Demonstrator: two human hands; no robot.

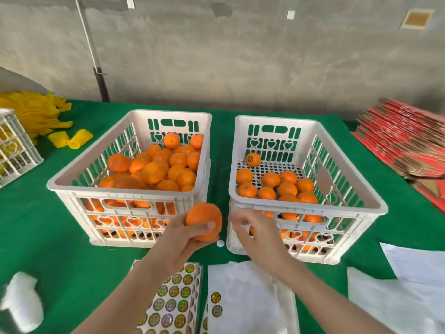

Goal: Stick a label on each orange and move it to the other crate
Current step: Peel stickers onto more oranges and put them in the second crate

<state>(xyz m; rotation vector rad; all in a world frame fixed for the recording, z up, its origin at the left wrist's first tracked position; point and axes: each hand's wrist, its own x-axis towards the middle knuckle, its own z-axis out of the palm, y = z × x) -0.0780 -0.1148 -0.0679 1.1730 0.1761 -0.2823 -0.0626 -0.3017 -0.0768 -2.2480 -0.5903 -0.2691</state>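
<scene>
My left hand holds one orange in front of the gap between two white crates. The left crate is piled with several oranges. A single layer of oranges lies in the right crate, one at the back showing a round label. My right hand is blurred just right of the held orange, fingers pinched together; whether a label is between them I cannot tell. A sheet of round shiny labels lies under my left forearm, and two more labels sit on a white backing sheet.
Green cloth covers the table. Yellow foam nets and another white crate sit at the far left. Red flat cartons are stacked at the right. White sheets lie at the front right, a white object at the front left.
</scene>
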